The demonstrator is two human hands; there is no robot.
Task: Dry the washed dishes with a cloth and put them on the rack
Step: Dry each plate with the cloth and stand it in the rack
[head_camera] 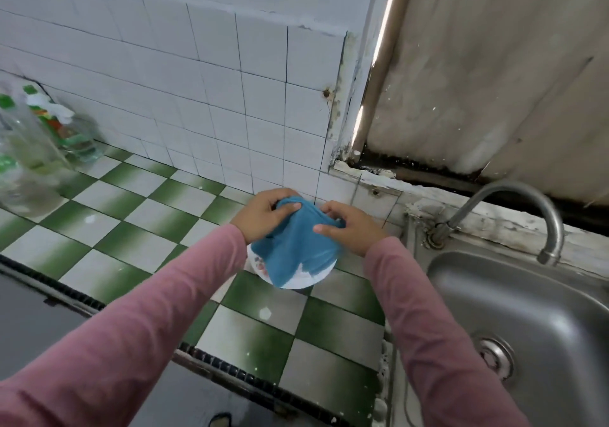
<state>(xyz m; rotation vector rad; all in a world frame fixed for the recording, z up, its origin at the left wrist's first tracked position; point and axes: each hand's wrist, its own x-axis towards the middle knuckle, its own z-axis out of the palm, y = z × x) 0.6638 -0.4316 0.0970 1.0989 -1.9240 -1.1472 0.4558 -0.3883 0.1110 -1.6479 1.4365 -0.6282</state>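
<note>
The left hand [263, 217] is pinching the cloth [296, 248] at its top edge; the right hand [354, 229] is gripping its right side. The cloth is draping over a plate [308, 281] just below both hands.

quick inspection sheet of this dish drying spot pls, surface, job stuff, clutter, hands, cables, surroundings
surface: green and white checkered tile counter, with pale spots here and there
job's things: blue cloth draped over a white plate; only the plate's near rim and a bit of pattern show
clutter: clear plastic bottles with green labels at the far left by the wall
grippers: left hand grips the cloth's top edge; right hand grips the cloth on the other side, fingers curled over it
cables: nothing seen
surroundings: steel sink to the right with a curved faucet over it; white tiled wall behind
</note>
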